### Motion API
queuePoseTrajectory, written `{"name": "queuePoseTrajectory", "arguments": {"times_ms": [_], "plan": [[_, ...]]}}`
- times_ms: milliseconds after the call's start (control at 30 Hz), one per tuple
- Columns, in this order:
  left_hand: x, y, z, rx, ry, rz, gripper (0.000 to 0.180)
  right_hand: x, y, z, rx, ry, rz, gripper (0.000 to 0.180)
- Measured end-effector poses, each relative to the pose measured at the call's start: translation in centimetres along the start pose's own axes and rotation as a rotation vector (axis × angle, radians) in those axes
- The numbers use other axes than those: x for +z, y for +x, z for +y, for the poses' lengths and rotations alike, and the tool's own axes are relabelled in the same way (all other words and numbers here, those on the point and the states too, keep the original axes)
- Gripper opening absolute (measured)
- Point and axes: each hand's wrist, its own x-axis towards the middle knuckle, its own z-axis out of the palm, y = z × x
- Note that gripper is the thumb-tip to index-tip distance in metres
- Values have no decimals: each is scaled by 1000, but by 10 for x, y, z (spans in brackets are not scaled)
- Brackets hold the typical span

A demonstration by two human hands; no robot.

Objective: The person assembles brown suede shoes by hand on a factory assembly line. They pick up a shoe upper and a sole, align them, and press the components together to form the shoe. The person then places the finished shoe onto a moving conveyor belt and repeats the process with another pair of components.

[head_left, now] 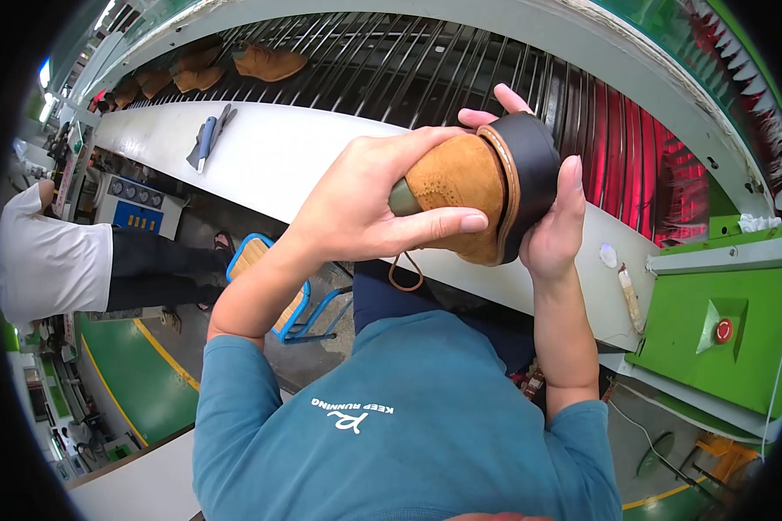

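Observation:
A tan suede shoe [457, 179] is held up over the white ledge, with my left hand [365, 195] closed round its upper, the thumb lying along the near side. Dotted perforations mark the suede, and a brown lace loop [406, 276] hangs below. Against the shoe's right side sits a thick black sole [534, 174] with a stitched tan welt; a dark gap shows between part of the welt and the upper. My right hand [554, 234] cups the sole from the right, some fingertips showing beyond its far edge.
Behind the white ledge [269, 143] runs a roller conveyor [391, 74] with several tan shoes [269, 62] at left and red light at right. A blue-handled knife [207, 143] lies on the ledge. Nearby are a blue-framed stool [297, 313], a green panel [686, 365], and another person [56, 252].

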Motion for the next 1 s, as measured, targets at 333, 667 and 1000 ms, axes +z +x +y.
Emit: {"name": "queuePoseTrajectory", "arguments": {"times_ms": [333, 667, 1000], "plan": [[-4, 6, 11, 75, 68, -79, 77, -2, -5, -1, -13, 33, 96, 82], [1, 9, 14, 133, 82, -69, 77, -2, -8, -2, -37, 95, 158, 81], [2, 12, 15, 153, 108, -78, 77, -4, -11, -3, -68, 19, 179, 83]]}}
